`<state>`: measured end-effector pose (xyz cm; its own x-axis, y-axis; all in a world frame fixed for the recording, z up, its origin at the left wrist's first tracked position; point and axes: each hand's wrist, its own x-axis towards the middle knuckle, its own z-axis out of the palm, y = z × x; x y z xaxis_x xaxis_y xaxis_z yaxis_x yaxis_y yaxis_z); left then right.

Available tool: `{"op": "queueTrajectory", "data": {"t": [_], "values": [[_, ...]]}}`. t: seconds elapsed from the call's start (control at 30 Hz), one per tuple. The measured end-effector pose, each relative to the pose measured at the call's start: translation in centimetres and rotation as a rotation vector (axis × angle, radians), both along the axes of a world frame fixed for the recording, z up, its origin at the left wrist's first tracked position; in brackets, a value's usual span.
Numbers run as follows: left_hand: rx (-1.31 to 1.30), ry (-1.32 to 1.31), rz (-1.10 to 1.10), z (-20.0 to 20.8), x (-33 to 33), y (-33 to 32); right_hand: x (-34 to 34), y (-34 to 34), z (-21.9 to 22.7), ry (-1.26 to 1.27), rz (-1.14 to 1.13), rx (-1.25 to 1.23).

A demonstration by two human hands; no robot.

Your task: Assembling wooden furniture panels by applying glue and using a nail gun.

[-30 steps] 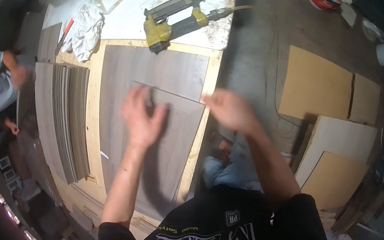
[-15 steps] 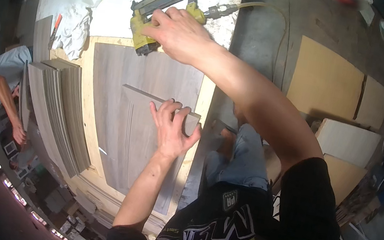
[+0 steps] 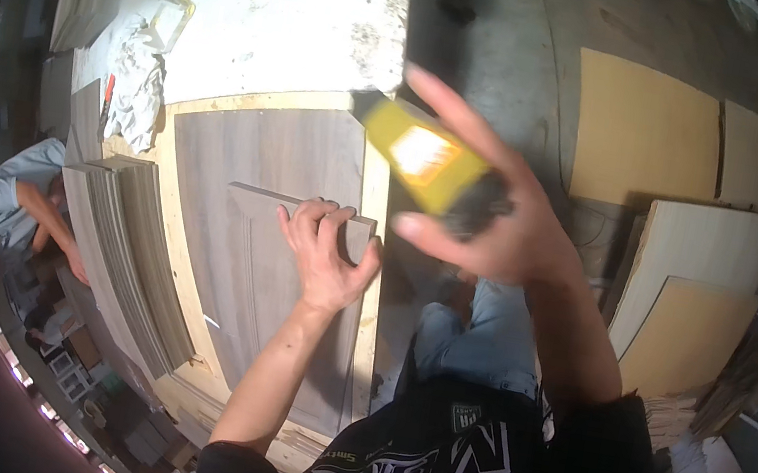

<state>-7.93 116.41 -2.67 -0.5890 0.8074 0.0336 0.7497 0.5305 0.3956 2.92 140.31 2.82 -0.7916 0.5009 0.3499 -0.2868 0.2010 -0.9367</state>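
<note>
My right hand [image 3: 516, 224] holds a yellow and black pneumatic nail gun [image 3: 427, 159] in the air to the right of the table edge; both are smeared by motion. My left hand [image 3: 327, 248] grips the far edge of a grey wood-grain panel [image 3: 252, 215], fingers over its top edge and thumb near its right corner. That panel has a raised moulding and lies over a larger grey wood-grain board [image 3: 213, 149]. My palm hides part of the panel.
A stack of grey panels [image 3: 130, 255] lies left of the board. A white cloth [image 3: 135, 86] and an orange marker [image 3: 108, 91] are beyond it. Another person [image 3: 21, 187] works at far left. Cardboard sheets [image 3: 647, 131] and leaning boards [image 3: 693, 279] are at right.
My right hand has lifted the nail gun off the far tabletop and swung it right and toward me. My left hand keeps its hold on the panel.
</note>
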Motion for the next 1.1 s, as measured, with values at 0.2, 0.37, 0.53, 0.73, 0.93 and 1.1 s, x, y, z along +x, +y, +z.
{"op": "queueTrajectory", "data": {"t": [0.2, 0.37, 0.53, 0.73, 0.93, 1.1], "values": [[-0.020, -0.008, -0.085, 0.6, 2.5, -1.4, 13.5, -7.5, -5.8, -0.357, 0.034, -0.704], [-0.020, -0.009, -0.106, 0.3, 2.4, -1.5, 14.5, -16.5, -10.7, 0.087, 0.007, -1.095], [-0.041, 0.015, -0.134, 0.1, 2.5, -1.8, 13.2, -19.5, -14.0, 0.142, 0.024, -0.906], [-0.012, 0.032, -0.141, 0.0, 2.4, -1.9, 12.3, -20.1, -14.7, 0.202, -0.029, -0.952], [-0.029, 0.047, -0.159, 0.2, 2.5, -1.7, 11.6, -20.1, -14.7, 0.206, 0.000, -0.983], [-0.024, 0.040, -0.147, -0.1, 2.1, -2.1, 11.5, -19.5, -14.3, 0.200, 0.006, -1.032]]}}
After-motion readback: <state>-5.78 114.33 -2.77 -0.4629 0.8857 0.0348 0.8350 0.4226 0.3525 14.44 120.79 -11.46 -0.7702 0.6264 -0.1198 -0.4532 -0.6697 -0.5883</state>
